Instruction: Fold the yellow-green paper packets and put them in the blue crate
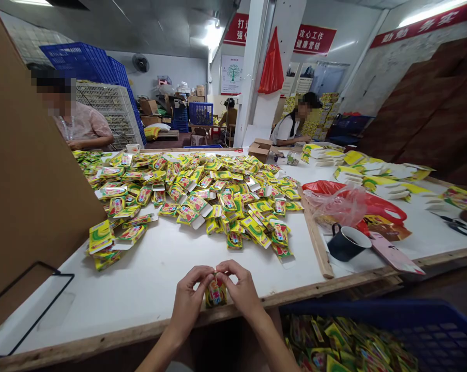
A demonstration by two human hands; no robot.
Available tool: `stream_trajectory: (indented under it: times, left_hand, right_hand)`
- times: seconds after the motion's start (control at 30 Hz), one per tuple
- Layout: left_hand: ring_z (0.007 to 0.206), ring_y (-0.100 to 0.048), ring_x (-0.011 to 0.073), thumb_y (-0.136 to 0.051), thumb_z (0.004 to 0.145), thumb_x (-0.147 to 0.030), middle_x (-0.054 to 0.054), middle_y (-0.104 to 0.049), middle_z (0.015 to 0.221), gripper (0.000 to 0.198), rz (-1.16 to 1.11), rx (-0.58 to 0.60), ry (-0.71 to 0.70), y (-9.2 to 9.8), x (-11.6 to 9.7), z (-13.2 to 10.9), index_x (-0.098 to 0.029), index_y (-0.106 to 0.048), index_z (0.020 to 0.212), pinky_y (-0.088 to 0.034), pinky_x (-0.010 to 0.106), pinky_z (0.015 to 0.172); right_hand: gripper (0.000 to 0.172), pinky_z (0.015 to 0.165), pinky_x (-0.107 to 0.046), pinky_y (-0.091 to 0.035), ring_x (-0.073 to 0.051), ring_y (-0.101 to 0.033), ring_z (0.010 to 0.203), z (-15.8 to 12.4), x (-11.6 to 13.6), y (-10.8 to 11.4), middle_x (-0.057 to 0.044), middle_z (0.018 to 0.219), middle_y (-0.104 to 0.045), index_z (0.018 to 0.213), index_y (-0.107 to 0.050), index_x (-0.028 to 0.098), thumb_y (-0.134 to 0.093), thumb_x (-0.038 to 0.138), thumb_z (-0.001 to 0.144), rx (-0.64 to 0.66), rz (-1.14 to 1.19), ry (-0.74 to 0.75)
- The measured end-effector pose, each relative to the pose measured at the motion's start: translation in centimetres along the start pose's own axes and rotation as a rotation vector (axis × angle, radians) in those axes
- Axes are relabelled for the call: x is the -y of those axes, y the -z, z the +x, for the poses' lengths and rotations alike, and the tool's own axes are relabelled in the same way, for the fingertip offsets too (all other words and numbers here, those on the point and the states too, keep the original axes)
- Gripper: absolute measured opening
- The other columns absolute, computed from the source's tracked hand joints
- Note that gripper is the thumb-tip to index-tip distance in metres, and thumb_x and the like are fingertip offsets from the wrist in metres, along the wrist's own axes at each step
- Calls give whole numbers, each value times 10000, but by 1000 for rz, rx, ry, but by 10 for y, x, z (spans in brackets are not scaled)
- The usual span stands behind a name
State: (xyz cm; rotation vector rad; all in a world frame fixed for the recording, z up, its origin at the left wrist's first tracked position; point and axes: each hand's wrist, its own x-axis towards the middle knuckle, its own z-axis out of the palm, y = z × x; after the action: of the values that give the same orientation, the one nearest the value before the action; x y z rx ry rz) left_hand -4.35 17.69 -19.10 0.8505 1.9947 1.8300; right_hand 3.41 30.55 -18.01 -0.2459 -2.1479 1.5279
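Near the front edge of the white table point(171, 268), a small yellow and green box point(216, 293) stands upright between my hands. My left hand point(192, 292) pinches its top from the left, thumb and forefinger together. From the right, my right hand point(239, 287) pinches the same top edge, its fingertips almost touching those of my left hand. Beyond them lies a wide heap of similar small boxes point(217, 196), several with white end flaps sticking out.
A blue crate point(431, 330) of boxes sits below the table edge at right. A wooden strip point(316, 237), dark mug point(347, 244), pink phone-like item point(396, 253) and scissors point(456, 225) lie right. Cardboard point(35, 170) and a black wire frame point(43, 310) stand left. Other people sit beyond.
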Motion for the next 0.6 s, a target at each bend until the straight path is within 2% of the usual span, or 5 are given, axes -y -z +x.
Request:
stream_trajectory:
  times: [0.17,0.23,0.33,0.47,0.6]
  left_hand:
    - [991,-571,183,-524,857,-325,71,-621,1038,225,37,77,-69,5,0,-7,-193,-661,977,-451,300,886]
    - [1017,-562,186,-491,874,-349,85,-600,1096,301,44,86,-35,5,-1,-8,-197,-614,1103,-442,312,903]
    - [991,-562,177,-454,886,-391,93,-567,1133,404,99,62,18,2,-4,0,-212,-507,1245,-448,312,877]
    - [970,-531,167,-424,889,-435,107,-461,1194,504,219,70,-44,-18,-8,44,-246,-374,1354,-464,299,816]
    - [992,-479,207,-495,848,-407,116,-429,1104,523,457,51,-166,-45,-6,104,-228,-408,1332,-398,359,907]
  right_hand:
    - [121,765,-252,-457,-155,-575,849,-14,7,5,-49,867,-613,867,-627,156,-512,186,847,-18,7,-15]
    - [140,797,-252,-448,-158,-565,889,-30,17,26,-55,897,-606,884,-616,165,-483,207,873,-116,-111,24]
    - [167,805,-248,-453,-165,-569,920,-70,26,84,-62,974,-604,933,-624,189,-489,270,878,-340,-396,30]
    - [252,783,-322,-497,-231,-586,959,-123,13,156,-59,1055,-605,913,-695,258,-566,437,793,-367,-836,-68]
    - [275,787,-291,-523,-216,-606,978,-136,-4,153,-78,1088,-606,956,-706,257,-533,425,824,-224,-805,-157]
